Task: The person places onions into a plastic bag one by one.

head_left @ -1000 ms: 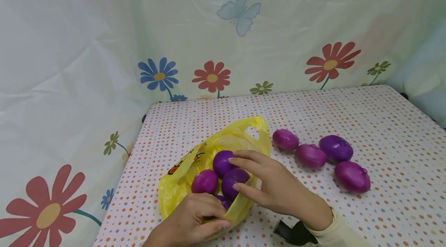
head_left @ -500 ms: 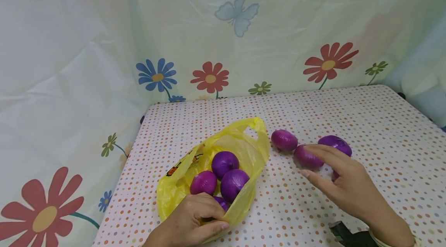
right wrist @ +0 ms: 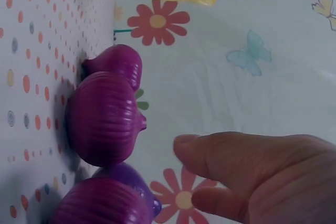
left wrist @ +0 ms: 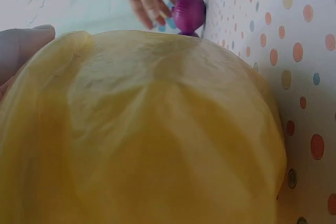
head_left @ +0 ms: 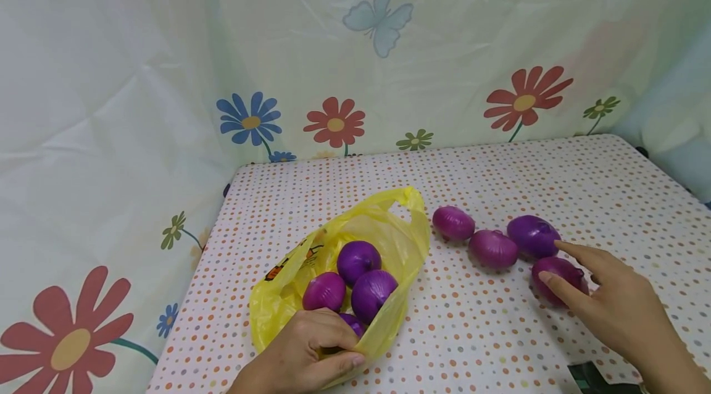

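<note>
My left hand [head_left: 305,351] grips the near rim of a yellow plastic bag [head_left: 276,310], holding its mouth open. Several glossy purple onions [head_left: 358,263] lie inside it; the lowest is partly covered by this hand. My right hand [head_left: 616,301] is over the nearest loose onion [head_left: 562,265], its thumb and fingers spread and overlapping it in the head view. In the right wrist view, thumb and finger stand apart from the onions [right wrist: 102,119], with nothing between them. The bag's side [left wrist: 173,140] fills most of the left wrist view.
Right of the bag lie more onions: a pink-purple one [head_left: 453,223], another [head_left: 493,249] and a darker one [head_left: 533,236], close together. The table has a dotted cover [head_left: 444,344]. A flowered curtain [head_left: 444,42] hangs behind and along the left.
My right hand has left the onions in the bag and moved right, past the middle loose onions to the nearest one. My left hand keeps its hold on the bag rim.
</note>
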